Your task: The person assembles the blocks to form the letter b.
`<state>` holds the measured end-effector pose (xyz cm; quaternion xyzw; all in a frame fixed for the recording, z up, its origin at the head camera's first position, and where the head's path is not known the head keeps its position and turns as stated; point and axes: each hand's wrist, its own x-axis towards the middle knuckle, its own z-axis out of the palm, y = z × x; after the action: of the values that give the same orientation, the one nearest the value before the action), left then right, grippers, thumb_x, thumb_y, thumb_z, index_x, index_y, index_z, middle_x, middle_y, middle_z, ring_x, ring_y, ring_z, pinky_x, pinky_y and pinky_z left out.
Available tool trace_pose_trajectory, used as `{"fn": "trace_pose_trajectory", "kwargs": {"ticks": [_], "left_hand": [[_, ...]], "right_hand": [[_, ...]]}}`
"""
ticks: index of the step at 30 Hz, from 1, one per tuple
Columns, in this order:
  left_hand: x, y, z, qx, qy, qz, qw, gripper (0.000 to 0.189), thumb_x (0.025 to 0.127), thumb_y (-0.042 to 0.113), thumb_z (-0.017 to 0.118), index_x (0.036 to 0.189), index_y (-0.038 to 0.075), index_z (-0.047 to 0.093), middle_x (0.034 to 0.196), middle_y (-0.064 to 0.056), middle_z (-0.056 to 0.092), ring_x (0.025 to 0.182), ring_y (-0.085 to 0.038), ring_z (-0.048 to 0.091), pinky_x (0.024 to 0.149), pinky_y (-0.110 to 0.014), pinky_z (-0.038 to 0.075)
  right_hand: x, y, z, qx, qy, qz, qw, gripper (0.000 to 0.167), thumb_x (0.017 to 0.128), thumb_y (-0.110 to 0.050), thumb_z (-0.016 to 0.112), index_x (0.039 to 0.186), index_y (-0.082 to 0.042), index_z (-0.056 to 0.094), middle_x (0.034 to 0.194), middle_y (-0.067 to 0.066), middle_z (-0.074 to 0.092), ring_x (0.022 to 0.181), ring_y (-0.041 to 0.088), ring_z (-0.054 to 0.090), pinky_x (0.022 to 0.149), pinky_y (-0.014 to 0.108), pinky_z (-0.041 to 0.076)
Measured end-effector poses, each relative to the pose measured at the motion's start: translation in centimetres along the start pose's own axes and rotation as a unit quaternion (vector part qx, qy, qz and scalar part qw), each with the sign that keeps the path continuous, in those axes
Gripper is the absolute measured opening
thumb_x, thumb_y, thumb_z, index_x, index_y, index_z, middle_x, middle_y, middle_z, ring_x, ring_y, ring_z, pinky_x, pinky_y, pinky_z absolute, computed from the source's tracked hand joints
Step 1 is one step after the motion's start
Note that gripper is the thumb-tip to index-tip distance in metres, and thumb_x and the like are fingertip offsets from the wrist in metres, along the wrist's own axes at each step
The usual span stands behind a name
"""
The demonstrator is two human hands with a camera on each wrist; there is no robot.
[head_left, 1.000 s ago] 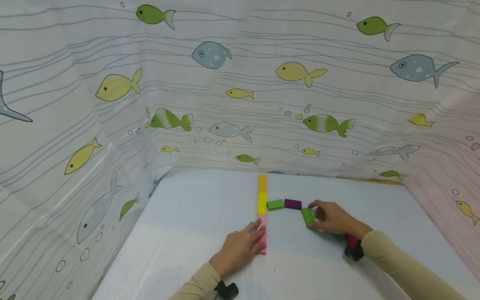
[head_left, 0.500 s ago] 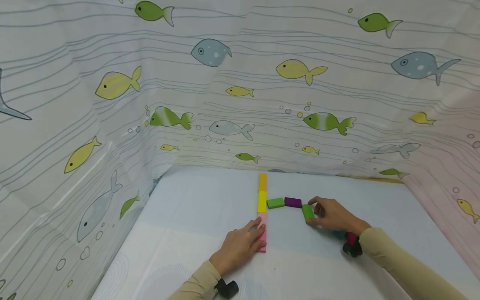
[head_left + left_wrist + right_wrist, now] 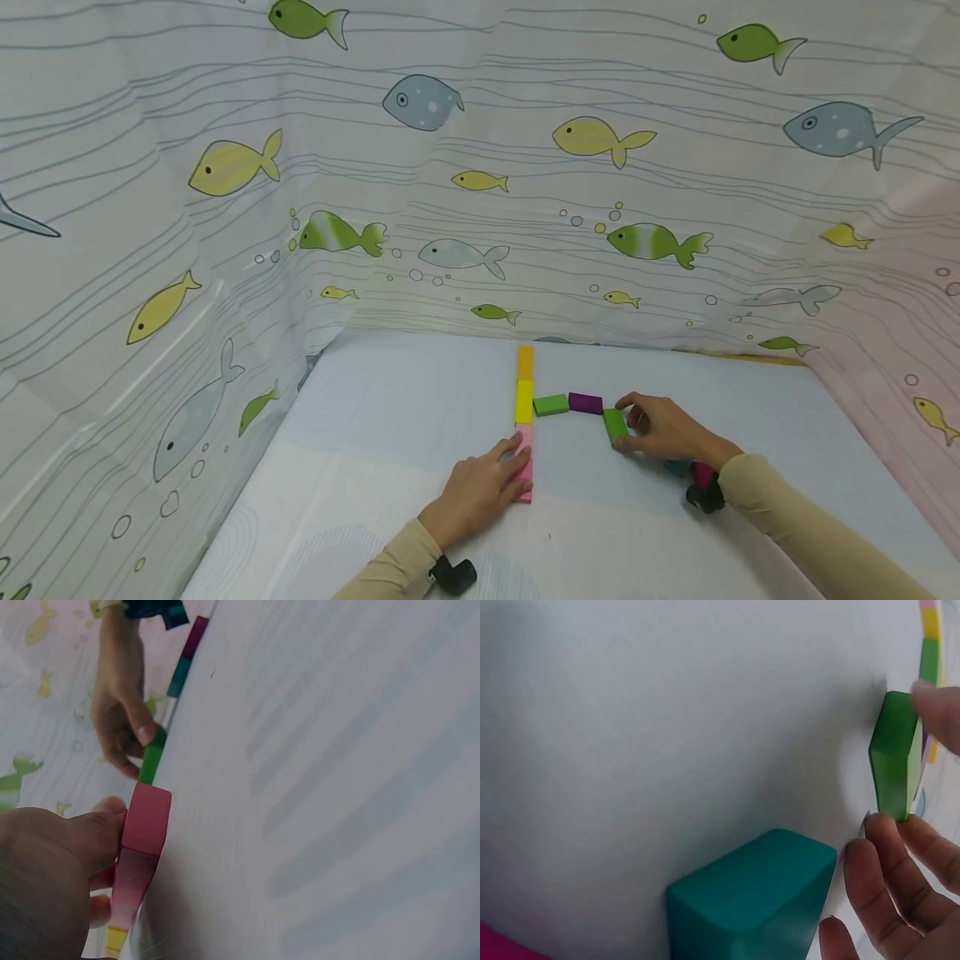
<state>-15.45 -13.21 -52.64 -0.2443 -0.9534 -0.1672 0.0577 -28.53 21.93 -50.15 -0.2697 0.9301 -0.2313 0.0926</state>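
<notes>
My left hand (image 3: pixel 480 496) rests with spread fingers on two pink blocks (image 3: pixel 526 442), the near end of an upright column. In the left wrist view its thumb and fingers touch one side of the pink block (image 3: pixel 147 817). Beyond the pink come a yellow block (image 3: pixel 524 402) and an orange block (image 3: pixel 526 362). My right hand (image 3: pixel 667 429) pinches a green block (image 3: pixel 615 426) between thumb and fingers, at the right end of the purple block (image 3: pixel 586 403). That purple one follows another green block (image 3: pixel 551 405) beside the yellow.
A teal block (image 3: pixel 754 889) and a magenta block (image 3: pixel 506 945) lie on the table (image 3: pixel 360 433) below the right wrist. A fish-patterned sheet (image 3: pixel 420 200) forms walls at the back and sides. Dark wrist cameras sit at both sleeves, the left one (image 3: pixel 453 575) low over the table.
The right hand has shifted the green block slightly away from me, up toward the purple block's end, then held still. The left hand stays on the pink blocks.
</notes>
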Motion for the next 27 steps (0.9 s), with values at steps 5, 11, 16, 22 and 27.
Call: {"fn": "trace_pose_trajectory", "kwargs": {"ticks": [5,11,16,22,27], "left_hand": [[0.0,0.0,0.0,0.003,0.001,-0.003,1.0000,0.048,0.104,0.043,0.066,0.147,0.022,0.066,0.156,-0.003,0.059,0.093,-0.026,0.079,0.069,-0.036,0.057],[0.1,0.1,-0.1,-0.003,-0.002,-0.002,1.0000,0.048,0.104,0.043,0.066,0.147,0.021,0.066,0.156,-0.003,0.059,0.093,-0.026,0.079,0.068,-0.035,0.057],[0.1,0.2,0.1,-0.004,0.003,0.002,1.0000,0.048,0.104,0.044,0.066,0.146,0.021,0.067,0.155,-0.003,0.060,0.087,-0.026,0.078,0.067,-0.034,0.056],[0.1,0.1,0.0,0.004,0.007,0.004,1.0000,0.048,0.104,0.044,0.066,0.146,0.021,0.067,0.155,-0.003,0.060,0.086,-0.025,0.078,0.066,-0.034,0.056],[0.1,0.1,-0.1,0.008,0.006,0.002,0.9999,0.048,0.103,0.043,0.067,0.146,0.021,0.067,0.155,-0.003,0.060,0.081,-0.024,0.077,0.066,-0.034,0.056]], "right_hand": [[0.4,-0.3,0.3,-0.003,0.024,-0.003,0.9997,0.076,0.089,-0.056,0.082,0.144,-0.009,0.058,0.116,0.006,0.069,0.102,0.019,0.065,0.090,0.046,0.056],[1.7,-0.5,0.5,0.028,0.026,-0.016,0.9991,0.072,0.094,-0.049,0.079,0.148,-0.008,0.057,0.125,0.014,0.066,0.107,0.024,0.065,0.094,0.051,0.055],[2.5,-0.5,0.8,0.030,0.020,-0.030,0.9989,0.062,0.093,-0.040,0.081,0.143,-0.008,0.063,0.119,0.012,0.068,0.104,0.022,0.064,0.091,0.045,0.054],[2.6,-1.0,1.0,0.031,0.020,-0.038,0.9986,0.057,0.092,-0.037,0.083,0.139,-0.008,0.066,0.114,0.010,0.069,0.101,0.023,0.063,0.088,0.043,0.054],[2.6,-1.0,1.2,0.028,0.018,-0.037,0.9987,0.058,0.091,-0.036,0.084,0.138,-0.008,0.065,0.115,0.010,0.069,0.102,0.023,0.063,0.089,0.043,0.055]]}}
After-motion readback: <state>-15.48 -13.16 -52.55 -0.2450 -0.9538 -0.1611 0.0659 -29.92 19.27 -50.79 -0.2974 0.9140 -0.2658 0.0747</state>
